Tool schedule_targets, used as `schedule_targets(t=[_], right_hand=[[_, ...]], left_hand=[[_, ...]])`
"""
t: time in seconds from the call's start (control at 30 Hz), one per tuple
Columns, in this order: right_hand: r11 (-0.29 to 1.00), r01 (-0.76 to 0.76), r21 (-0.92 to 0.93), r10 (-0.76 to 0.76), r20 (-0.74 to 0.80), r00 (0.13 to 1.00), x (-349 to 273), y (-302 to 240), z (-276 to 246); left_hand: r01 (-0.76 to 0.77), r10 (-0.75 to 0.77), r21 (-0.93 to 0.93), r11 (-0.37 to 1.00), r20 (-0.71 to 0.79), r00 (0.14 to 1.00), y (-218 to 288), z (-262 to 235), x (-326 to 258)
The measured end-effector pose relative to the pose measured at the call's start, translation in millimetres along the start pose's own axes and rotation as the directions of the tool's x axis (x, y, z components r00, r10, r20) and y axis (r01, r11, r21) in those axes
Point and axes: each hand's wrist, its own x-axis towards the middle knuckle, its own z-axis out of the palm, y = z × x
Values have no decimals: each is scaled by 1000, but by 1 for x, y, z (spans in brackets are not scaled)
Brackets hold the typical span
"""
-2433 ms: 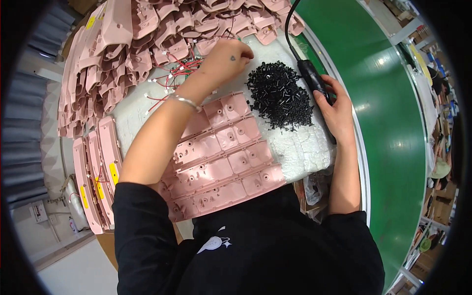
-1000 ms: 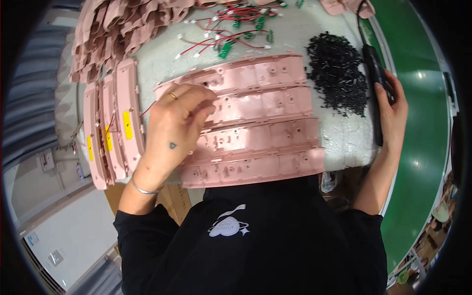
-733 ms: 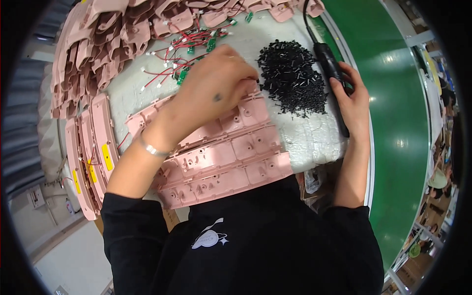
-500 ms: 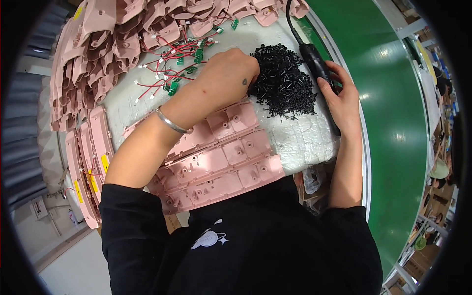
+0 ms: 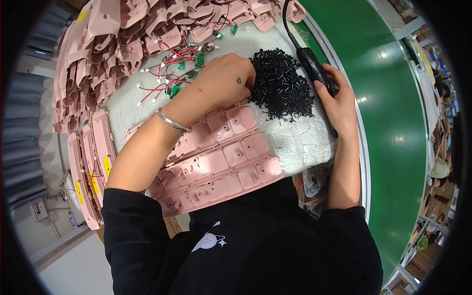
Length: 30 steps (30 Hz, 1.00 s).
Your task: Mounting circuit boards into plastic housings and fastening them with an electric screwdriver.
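Left hand: reaching across the white foam pad, fingertips dipping into the near edge of the pile of black screws; grip hidden, impossible to tell whether holding any.
Right hand: wrapping closed around the black electric screwdriver, resting just right of the screws.
Pink plastic panels: lying in rows under the left forearm, near the body.
Red-wired green boards: lying beyond the left hand.
Green conveyor belt: running along the right.

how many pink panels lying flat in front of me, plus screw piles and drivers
pink panels lying flat in a row: 3
pile of black screws, left hand at its edge: 1
black electric screwdriver in right hand: 1
total: 5
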Motion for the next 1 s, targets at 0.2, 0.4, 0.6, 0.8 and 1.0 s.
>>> schedule_targets(t=[0.2, 0.4, 0.6, 0.8, 1.0], right_hand=[[1000, -2, 26, 2, 12, 1000, -1, 2, 2], [998, 0, 66, -1, 17, 1000, 4, 6, 3], [997, 15, 76, -16, 9, 1000, 3, 7, 2], [999, 9, 51, -11, 32, 999, 2, 8, 2], [1000, 1, 8, -1, 7, 1000, 2, 3, 1]], left_hand=[[-8, 10, 48, 999, -34, 999, 1, 3, 2], [-74, 23, -183, 980, -265, 964, -8, -33, -36], [28, -91, -210, 977, -299, 950, -24, -25, -63], [-61, 65, 23, 998, -304, 950, -18, -9, -22], [186, -198, 217, 958, 34, 980, 9, -7, 14]])
